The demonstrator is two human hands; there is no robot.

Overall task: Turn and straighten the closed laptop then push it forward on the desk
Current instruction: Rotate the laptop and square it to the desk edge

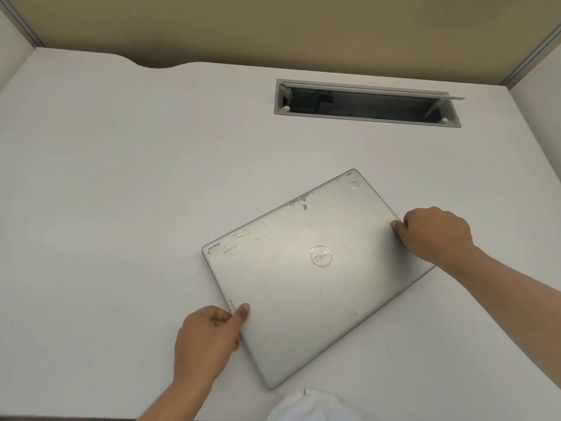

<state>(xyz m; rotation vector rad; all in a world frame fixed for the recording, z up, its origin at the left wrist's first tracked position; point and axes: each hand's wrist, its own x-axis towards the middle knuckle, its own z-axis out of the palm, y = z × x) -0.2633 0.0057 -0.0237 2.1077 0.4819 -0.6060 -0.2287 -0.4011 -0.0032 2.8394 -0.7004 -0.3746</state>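
Note:
A closed silver laptop point(306, 284) with scuffed paint and a round logo lies flat on the white desk point(121, 192), near the front and right of centre. It sits skewed, its far edge rising toward the right. My left hand point(209, 335) grips its left edge near the front, thumb on the lid. My right hand point(434, 235) holds the right edge, fingers curled around it.
An open cable hatch point(367, 103) with a raised flap is set into the desk behind the laptop. Beige partition panels point(273, 25) wall the desk at the back and sides. A piece of white cloth point(309, 405) shows at the bottom edge.

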